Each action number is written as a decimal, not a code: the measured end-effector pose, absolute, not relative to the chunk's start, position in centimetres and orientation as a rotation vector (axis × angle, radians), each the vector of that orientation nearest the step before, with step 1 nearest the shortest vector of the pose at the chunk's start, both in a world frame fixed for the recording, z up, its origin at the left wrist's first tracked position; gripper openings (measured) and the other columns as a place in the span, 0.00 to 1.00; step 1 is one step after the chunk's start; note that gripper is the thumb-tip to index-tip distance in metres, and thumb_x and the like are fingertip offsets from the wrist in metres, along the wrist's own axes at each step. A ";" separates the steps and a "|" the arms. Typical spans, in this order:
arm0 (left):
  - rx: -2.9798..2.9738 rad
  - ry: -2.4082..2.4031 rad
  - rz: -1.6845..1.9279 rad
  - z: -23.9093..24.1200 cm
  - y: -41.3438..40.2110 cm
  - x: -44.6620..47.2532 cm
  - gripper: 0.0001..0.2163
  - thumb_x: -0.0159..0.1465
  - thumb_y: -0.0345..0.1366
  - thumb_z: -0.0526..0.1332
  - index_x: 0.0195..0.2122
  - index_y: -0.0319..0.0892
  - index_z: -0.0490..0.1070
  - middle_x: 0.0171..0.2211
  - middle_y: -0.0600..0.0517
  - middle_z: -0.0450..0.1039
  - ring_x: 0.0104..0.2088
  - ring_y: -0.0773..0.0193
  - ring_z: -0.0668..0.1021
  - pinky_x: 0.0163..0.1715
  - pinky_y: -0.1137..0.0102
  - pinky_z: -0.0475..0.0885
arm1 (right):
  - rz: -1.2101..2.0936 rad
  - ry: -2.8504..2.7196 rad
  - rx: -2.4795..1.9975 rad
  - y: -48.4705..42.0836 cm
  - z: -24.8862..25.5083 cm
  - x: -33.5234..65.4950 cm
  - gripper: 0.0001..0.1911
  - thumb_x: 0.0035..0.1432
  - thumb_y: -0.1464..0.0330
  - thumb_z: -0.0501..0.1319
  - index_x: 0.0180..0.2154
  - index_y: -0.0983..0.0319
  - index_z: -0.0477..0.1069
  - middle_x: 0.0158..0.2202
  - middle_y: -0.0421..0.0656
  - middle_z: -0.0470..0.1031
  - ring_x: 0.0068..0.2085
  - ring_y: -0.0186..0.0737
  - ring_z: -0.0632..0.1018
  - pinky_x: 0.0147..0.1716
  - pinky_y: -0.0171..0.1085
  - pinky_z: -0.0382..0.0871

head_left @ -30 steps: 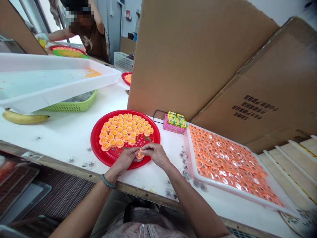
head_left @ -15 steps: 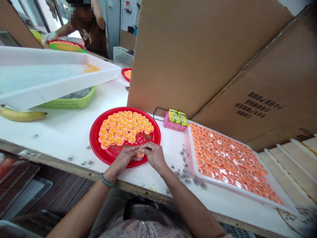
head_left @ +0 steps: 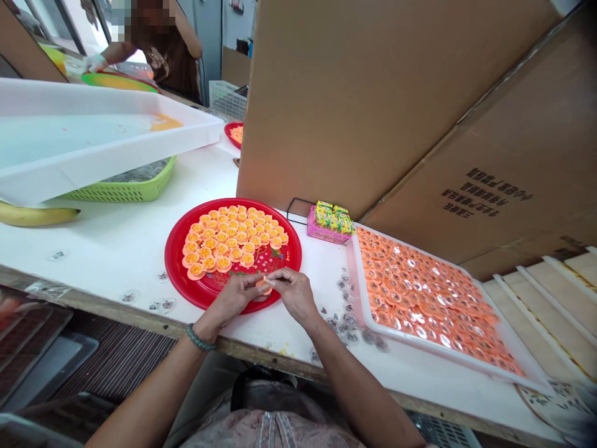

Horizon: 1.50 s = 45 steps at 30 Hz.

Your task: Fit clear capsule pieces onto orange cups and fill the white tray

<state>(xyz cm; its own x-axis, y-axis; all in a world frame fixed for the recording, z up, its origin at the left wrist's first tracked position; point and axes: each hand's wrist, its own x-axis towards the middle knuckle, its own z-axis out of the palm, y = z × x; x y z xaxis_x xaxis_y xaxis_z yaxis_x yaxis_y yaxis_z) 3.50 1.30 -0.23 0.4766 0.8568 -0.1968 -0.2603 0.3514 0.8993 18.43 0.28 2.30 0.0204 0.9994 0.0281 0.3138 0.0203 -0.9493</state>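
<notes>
Over the near edge of a red tray (head_left: 180,274), both of my hands meet around a small round orange piece (head_left: 263,286). My left hand (head_left: 236,297) grips it from the left with thumb and fingers. The thumb and forefinger of my right hand (head_left: 293,292) are pinched at its upper edge; whether they also hold a thin film there is too small to tell. Many similar orange discs (head_left: 224,233) with yellow centres lie in rows on the red tray. Small clear discs with dark prints (head_left: 345,323) are scattered on the table beside my right forearm.
On the right, a white tray (head_left: 368,311) carries many shiny orange discs. Cardboard (head_left: 349,112) stands behind a pink basket (head_left: 321,233) of yellow-green packets. At left are a large white tray (head_left: 116,149), a green basket (head_left: 140,190) and a banana (head_left: 37,214). A co-worker (head_left: 163,56) stands beyond.
My right fingers have shifted slightly over the orange piece, which now looks more covered and tilted. The view has moved a little; the co-worker's green-rimmed tray looks more tipped.
</notes>
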 end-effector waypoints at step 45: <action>1.171 1.007 0.788 -1.1 1.9 3.1 0.36 0.41 0.41 0.73 0.51 0.48 0.60 0.32 0.52 0.78 0.35 0.56 0.80 0.35 0.68 0.76 | 0.572 -1.858 -1.554 -1.2 1.2 18.5 0.10 0.53 0.67 0.64 0.39 0.59 0.75 0.34 0.40 0.75 0.37 0.35 0.74 0.39 0.31 0.68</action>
